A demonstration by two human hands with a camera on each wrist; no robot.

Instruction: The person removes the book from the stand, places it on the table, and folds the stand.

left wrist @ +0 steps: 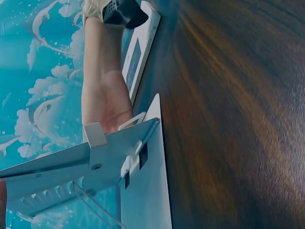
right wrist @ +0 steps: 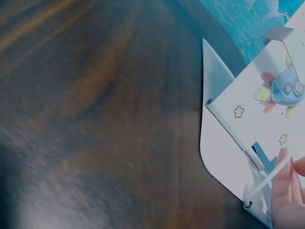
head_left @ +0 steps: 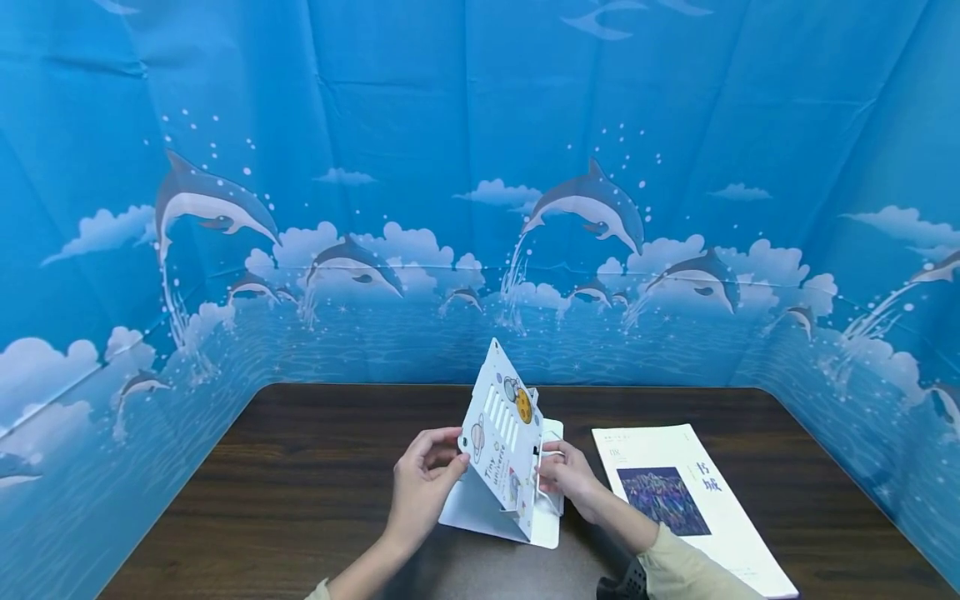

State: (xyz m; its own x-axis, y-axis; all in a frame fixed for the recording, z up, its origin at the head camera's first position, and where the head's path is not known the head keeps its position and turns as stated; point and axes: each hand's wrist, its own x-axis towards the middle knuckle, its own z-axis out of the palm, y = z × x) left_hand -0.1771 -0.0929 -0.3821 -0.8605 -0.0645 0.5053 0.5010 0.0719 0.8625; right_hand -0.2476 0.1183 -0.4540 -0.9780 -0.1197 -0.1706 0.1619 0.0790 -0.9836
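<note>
A white metal book stand [head_left: 501,450] printed with planets and "Tiny universe" stands tilted up on its flat base plate [head_left: 472,504]. At the panel's left edge, my left hand [head_left: 426,487] pinches it between thumb and fingers; only a fingertip [left wrist: 2,198] of that hand shows in the left wrist view. My right hand [head_left: 570,477] is at the panel's right lower edge, its fingers curled at the white wire arm [right wrist: 267,183]. A bent lip [left wrist: 95,136] juts from the panel. Part of the wire is hidden behind my right fingers.
To the right lies a white book [head_left: 690,500] with a dark picture on its cover. The dark wooden table [head_left: 300,483] ends at a blue dolphin-printed curtain [head_left: 465,167] behind and at both sides.
</note>
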